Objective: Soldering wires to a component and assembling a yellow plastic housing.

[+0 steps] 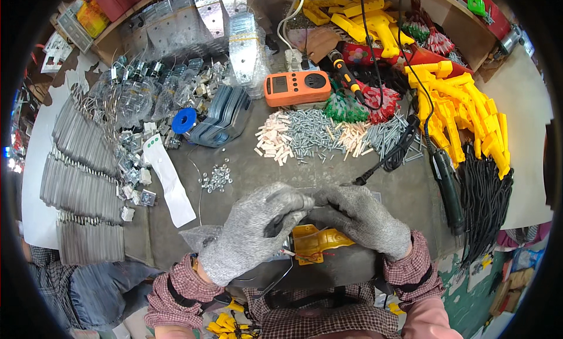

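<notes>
In grey knit gloves, my left hand (252, 230) and my right hand (366, 217) meet fingertip to fingertip over the near part of the grey table. Both are closed in a pinch; whatever small piece sits between the fingers is too small and covered to name. Right below them lies a yellow plastic housing (314, 245), partly hidden by the hands, with thin red wires at its edge. A thin wire (280, 280) hangs by my left wrist. Beside that wrist is a clear plastic bag (199, 236).
Small nuts (216, 178), screws (311, 134), pale blocks (274, 138) and an orange meter (297, 87) lie beyond my hands. Heating elements (79, 186) are stacked left. Yellow handles (469, 113), black cords (487, 192) and a black-handled tool (447, 189) are right. Someone's jeans (99, 292) show lower left.
</notes>
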`<action>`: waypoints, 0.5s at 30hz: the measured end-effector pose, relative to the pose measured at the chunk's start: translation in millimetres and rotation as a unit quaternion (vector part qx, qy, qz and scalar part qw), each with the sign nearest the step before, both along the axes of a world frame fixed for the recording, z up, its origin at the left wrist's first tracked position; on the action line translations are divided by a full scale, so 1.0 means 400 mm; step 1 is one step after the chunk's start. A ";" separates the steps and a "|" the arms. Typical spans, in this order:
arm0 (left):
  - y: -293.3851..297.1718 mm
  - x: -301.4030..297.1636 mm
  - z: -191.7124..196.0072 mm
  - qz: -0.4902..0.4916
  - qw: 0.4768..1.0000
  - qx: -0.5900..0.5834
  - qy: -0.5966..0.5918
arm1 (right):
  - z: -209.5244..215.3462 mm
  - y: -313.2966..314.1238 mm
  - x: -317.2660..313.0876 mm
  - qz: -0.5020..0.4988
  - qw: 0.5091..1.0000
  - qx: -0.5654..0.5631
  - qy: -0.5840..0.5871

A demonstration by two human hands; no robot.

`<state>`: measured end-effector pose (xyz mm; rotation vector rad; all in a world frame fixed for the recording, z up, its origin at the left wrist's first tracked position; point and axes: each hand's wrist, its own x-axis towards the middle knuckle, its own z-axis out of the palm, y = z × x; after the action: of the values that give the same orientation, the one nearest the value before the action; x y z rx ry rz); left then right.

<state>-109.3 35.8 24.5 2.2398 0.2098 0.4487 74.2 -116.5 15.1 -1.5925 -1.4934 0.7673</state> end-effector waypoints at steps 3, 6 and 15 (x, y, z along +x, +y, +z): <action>0.021 0.023 0.012 0.127 0.979 -0.151 -0.041 | 0.018 -0.009 -0.004 -0.049 0.993 -0.052 0.090; 0.036 0.044 0.019 0.137 0.954 -0.252 -0.083 | 0.027 -0.014 0.001 -0.092 0.981 -0.088 0.144; 0.020 0.033 -0.028 -0.033 0.951 -0.283 0.124 | -0.014 0.000 -0.024 -0.050 0.976 0.098 -0.187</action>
<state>-96.2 44.0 13.1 1.7228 0.3449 0.0497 64.5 -116.4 9.6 -1.7061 -1.6776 0.2595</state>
